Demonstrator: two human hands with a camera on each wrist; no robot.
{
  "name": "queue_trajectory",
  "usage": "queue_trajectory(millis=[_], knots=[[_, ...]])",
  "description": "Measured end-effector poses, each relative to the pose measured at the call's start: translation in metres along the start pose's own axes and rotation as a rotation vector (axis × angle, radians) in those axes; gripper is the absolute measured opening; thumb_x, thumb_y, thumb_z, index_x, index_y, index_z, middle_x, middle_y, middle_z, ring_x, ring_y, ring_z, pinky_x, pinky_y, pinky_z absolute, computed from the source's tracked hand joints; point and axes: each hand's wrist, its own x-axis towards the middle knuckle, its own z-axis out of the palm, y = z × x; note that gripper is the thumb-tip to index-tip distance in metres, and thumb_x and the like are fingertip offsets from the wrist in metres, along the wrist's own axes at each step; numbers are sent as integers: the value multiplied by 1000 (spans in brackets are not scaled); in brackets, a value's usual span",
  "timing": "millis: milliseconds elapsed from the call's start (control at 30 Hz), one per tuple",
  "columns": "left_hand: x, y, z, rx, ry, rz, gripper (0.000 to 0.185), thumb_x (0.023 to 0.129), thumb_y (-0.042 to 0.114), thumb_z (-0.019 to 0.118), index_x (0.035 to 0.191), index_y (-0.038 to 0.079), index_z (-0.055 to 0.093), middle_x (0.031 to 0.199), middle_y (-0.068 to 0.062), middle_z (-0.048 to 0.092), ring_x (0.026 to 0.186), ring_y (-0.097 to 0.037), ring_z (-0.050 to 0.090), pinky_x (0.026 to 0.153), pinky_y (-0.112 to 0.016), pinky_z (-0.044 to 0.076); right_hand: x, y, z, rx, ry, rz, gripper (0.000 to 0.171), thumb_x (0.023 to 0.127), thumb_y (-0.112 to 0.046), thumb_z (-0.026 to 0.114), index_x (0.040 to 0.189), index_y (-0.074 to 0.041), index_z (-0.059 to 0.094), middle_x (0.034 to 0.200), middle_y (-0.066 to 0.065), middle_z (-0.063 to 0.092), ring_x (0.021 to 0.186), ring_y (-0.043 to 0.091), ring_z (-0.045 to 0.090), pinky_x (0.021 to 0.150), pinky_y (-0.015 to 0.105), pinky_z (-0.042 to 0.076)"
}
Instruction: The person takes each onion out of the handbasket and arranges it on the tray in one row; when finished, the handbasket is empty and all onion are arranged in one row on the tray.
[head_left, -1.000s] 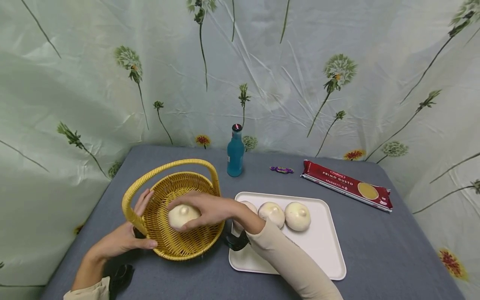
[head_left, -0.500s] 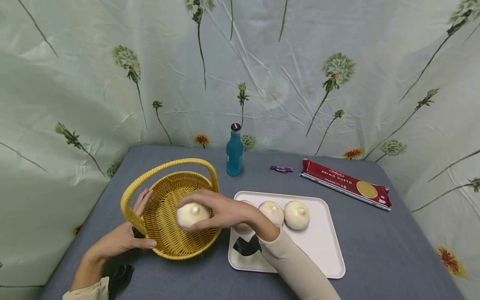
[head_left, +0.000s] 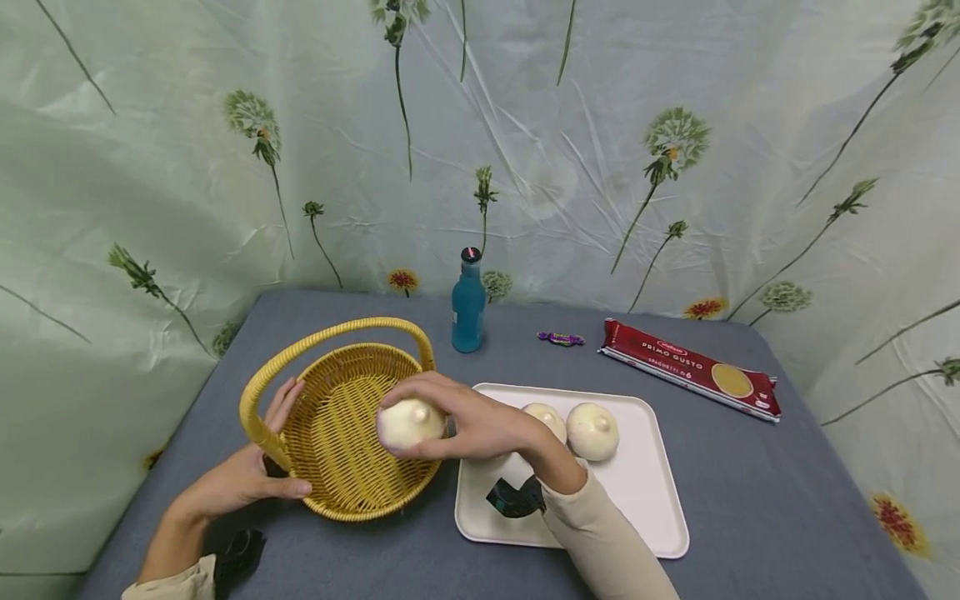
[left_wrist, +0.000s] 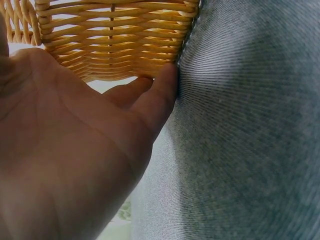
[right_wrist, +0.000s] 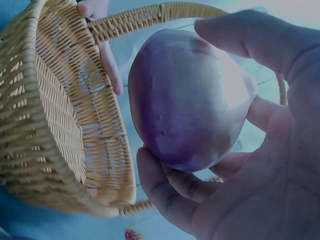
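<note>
A white turnip (head_left: 411, 423) with a purple underside is gripped in my right hand (head_left: 480, 421), above the right side of the yellow wicker basket (head_left: 345, 450). In the right wrist view my thumb and fingers curve round the turnip (right_wrist: 185, 100), apart from the basket (right_wrist: 50, 125). My left hand (head_left: 243, 483) holds the basket's left side near the handle base, thumb at the front rim. From the left wrist, fingers of the left hand (left_wrist: 75, 145) touch the basket wall (left_wrist: 120, 40) close to the cloth. The basket's inside shows bare weave in the head view.
A white tray (head_left: 637, 508) on the right bears turnips (head_left: 592, 432), partly hidden by my right arm. Behind stand a blue bottle (head_left: 468, 308), a purple-wrapped candy (head_left: 561, 338) and a red spaghetti pack (head_left: 690, 367). Grey cloth (head_left: 765, 500) covers the table.
My right hand has moved right with the turnip, from inside the basket to over its right rim. The left hand and the basket stay nearly still.
</note>
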Motion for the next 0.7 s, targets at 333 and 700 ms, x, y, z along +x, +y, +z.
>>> queue_trajectory(millis=[333, 700], knots=[[-1, 0, -1, 6, -2, 5, 123, 82, -1, 77, 161, 32, -11, 162, 9, -32, 147, -19, -28, 99, -77, -2, -19, -1, -11, 43, 58, 74, 51, 90, -28, 76, 136, -30, 55, 140, -10, 49, 127, 9, 45, 99, 32, 46], [-2, 0, -1, 16, -5, 9, 122, 83, -1, 77, 161, 32, -11, 162, 8, -32, 147, -19, -26, 119, -48, 2, -47, 6, -24, 31, 143, 98, 50, 90, -24, 77, 135, -27, 57, 141, -5, 49, 131, 16, 45, 101, 39, 45]])
